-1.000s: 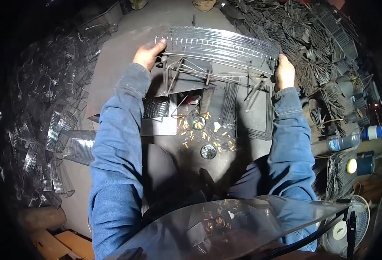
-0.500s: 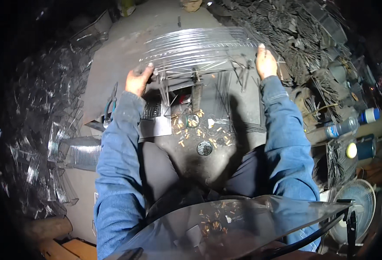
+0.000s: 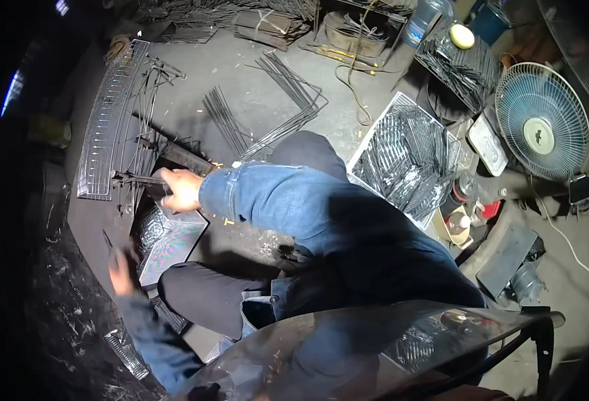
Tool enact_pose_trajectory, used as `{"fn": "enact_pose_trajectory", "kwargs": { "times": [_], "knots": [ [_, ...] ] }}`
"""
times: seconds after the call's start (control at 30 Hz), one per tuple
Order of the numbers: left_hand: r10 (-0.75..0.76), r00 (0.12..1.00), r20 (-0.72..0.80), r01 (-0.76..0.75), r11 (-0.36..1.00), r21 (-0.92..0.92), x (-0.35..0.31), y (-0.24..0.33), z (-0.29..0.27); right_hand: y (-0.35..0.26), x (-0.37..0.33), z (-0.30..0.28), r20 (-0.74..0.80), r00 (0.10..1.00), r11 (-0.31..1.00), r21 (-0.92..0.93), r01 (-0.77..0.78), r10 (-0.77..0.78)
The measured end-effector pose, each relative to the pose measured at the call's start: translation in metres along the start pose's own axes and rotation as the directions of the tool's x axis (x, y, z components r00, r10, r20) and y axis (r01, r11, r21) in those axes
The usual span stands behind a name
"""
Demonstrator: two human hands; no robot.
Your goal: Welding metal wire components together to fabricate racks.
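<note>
A curved wire grid panel [image 3: 110, 127] rests at the left on a stand of thin metal rods [image 3: 149, 110]. My right hand [image 3: 181, 190] reaches across beside the stand, thumb and fingers apart, with nothing seen between them. Just below it, small dark wire pieces [image 3: 153, 230] lie by a shiny flat plate [image 3: 181, 242]. My left hand [image 3: 122, 273] is lower left, blurred, near a thin dark tool [image 3: 107, 240]. Whether its fingers hold that tool is unclear.
Bundles of bent rods [image 3: 287, 87] lie on the floor ahead. At right are a white tray [image 3: 368, 144] heaped with wire parts, a fan [image 3: 541, 123] and a rod-filled container [image 3: 458, 73]. A clear visor [image 3: 348, 341] crosses the lower edge.
My view has swung to the right. Both hands have let go of the wire grid panel, which now sits on the stand. My right hand has come down beside the stand.
</note>
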State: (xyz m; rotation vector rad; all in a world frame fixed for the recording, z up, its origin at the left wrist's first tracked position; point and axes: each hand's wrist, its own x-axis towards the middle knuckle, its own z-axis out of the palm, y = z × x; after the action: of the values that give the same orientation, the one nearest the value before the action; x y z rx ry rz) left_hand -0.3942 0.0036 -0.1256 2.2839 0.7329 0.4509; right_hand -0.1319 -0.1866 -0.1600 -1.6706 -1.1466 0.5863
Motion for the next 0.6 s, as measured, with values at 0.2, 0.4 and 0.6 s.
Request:
{"fn": "enact_pose_trajectory", "kwargs": {
  "times": [0.2, 0.4, 0.6],
  "knots": [
    [-0.080, 0.972, 0.219, -0.060, 0.823, 0.565, -0.338, -0.226, -0.133, -0.019, 0.006, -0.007, -0.112, 0.991, 0.993, 0.099, -0.067, 0.078],
    [-0.159, 0.979, 0.129, 0.057, 0.817, 0.573, -0.354, -0.201, -0.105, -0.012, 0.006, -0.033, -0.201, 0.946, 0.908, 0.386, -0.163, 0.255],
    [-0.198, 0.980, 0.020, 0.143, 0.768, 0.624, -0.363, -0.183, -0.108, 0.014, 0.018, -0.043, -0.153, 0.946, 0.815, 0.558, -0.155, 0.284]
  ]
}}
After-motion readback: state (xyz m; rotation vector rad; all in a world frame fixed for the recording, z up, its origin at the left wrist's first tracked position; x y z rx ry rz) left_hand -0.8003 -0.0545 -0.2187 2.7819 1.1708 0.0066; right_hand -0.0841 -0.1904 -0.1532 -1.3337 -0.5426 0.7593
